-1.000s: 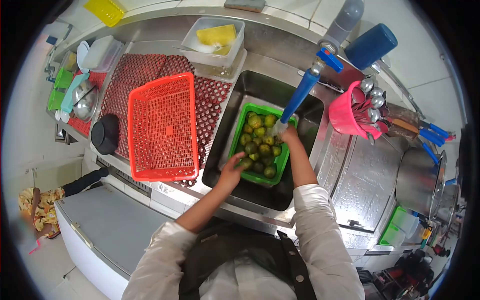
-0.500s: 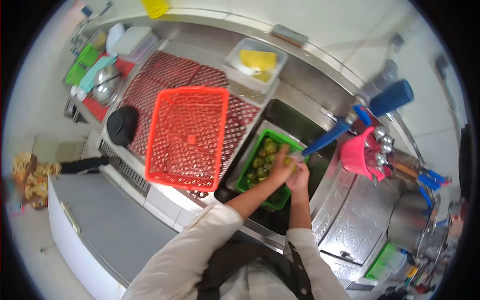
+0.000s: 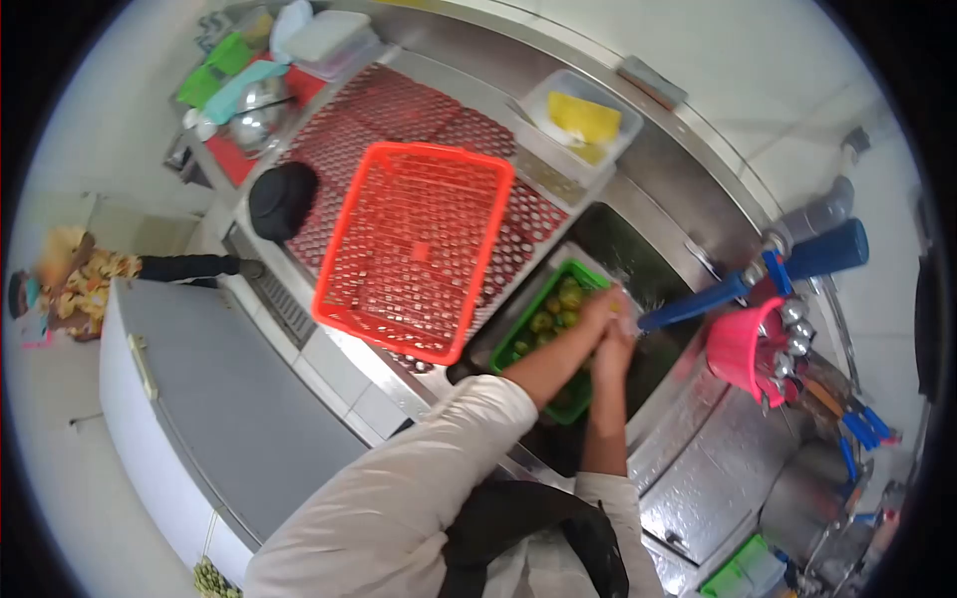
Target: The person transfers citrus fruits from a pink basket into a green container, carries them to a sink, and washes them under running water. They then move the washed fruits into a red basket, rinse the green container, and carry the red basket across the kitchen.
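Both left hand (image 3: 600, 310) and right hand (image 3: 617, 344) now meet beside the blue hose (image 3: 693, 302); the left came from the citrus fruits (image 3: 543, 321) in the green basket (image 3: 572, 407), so work seems two-handed; fingers' grip I cannot tell.

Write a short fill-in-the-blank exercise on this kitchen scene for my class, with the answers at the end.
1. The left hand and right hand are close together near the end of the ____ hose.
2. The fruit lies in a basket coloured ____.
3. From the person's viewpoint, the red basket is to the ____ of the sink.
4. The spoons stand in a ____ holder.

Missing words: blue; green; left; pink.
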`<state>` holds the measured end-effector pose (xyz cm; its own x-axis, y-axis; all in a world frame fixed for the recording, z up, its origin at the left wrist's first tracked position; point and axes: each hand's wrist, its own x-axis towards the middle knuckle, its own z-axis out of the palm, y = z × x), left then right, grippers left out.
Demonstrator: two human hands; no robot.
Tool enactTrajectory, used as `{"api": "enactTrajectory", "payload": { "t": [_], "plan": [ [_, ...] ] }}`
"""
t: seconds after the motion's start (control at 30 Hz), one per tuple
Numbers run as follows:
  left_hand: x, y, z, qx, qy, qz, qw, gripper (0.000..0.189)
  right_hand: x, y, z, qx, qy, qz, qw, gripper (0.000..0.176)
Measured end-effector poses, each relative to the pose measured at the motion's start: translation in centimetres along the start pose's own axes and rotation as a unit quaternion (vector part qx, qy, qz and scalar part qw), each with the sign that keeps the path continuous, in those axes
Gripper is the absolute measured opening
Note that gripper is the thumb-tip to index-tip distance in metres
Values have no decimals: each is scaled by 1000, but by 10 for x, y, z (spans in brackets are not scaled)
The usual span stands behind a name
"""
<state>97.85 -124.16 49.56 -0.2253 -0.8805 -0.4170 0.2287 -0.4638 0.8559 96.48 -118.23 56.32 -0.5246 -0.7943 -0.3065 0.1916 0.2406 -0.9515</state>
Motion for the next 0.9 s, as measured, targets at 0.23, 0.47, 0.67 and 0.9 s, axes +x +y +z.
{"api": "enactTrajectory", "payload": {
  "t": [0.23,0.47,0.67,0.9],
  "plan": [
    [-38,14,3,-96,125,33,987,17,87,28,-21,-177,-36,-23,983,30],
    [-29,58,-39,-165,59,-229,957,40,38,166,-27,-565,-199,25,800,40],
    [-27,70,-58,-172,32,-212,961,29,19,110,-27,-88,-18,234,968,27],
    [-46,50,-48,-109,70,-145,981,29,32,6,-27,409,-47,225,883,26]
  ]
}}
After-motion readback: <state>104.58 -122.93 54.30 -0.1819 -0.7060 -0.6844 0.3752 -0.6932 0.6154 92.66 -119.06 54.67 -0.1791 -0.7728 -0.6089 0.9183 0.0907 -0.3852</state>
